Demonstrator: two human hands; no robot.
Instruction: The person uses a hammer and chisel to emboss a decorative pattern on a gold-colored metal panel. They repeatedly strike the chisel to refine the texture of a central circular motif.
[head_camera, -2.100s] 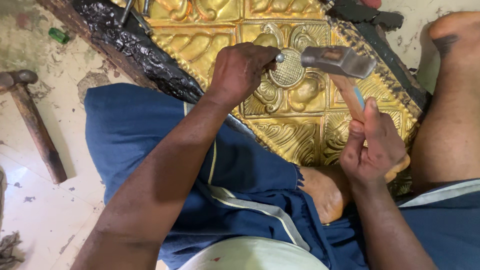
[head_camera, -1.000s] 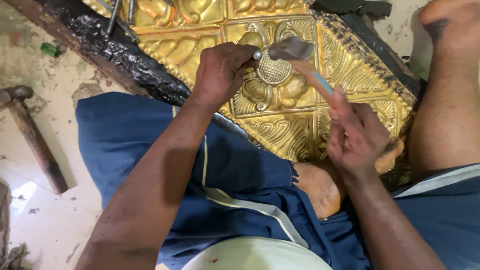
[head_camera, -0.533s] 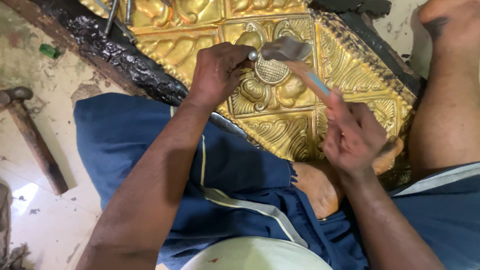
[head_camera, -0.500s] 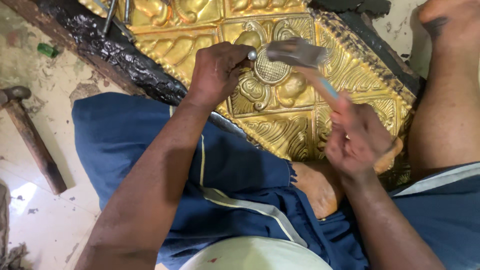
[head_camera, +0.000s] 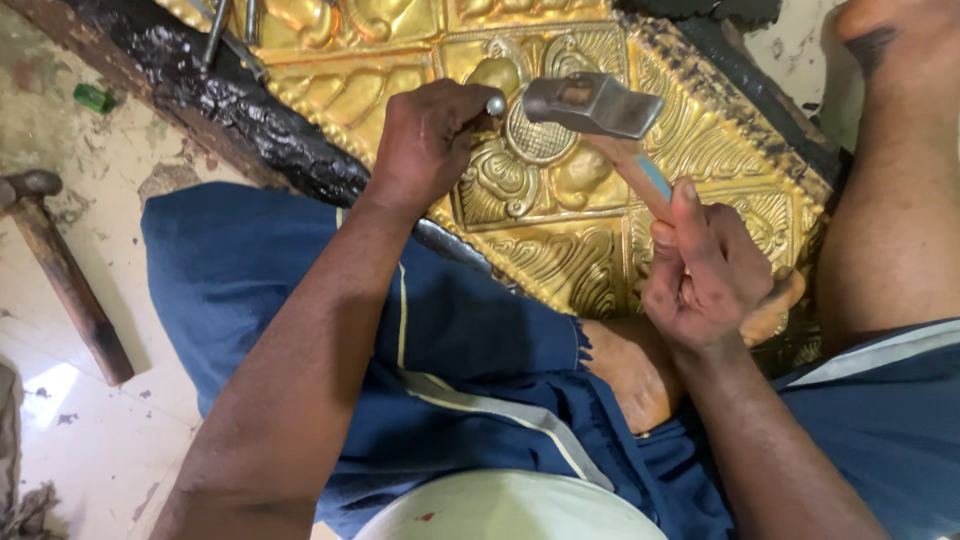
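Hammer (head_camera: 592, 104) head hangs just beside punch (head_camera: 494, 104) in left-hand (head_camera: 432, 142) grip.

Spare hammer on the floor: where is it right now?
In the head view the spare hammer lies untouched on the pale floor at the far left, beside the blue-clad leg, apart from both hands.

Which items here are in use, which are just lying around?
In use: left hand on the punch; right hand gripping the hammer; embossed gold panel.
Lying about: spare hammer on the floor; green bit; metal tools on the panel's top edge.
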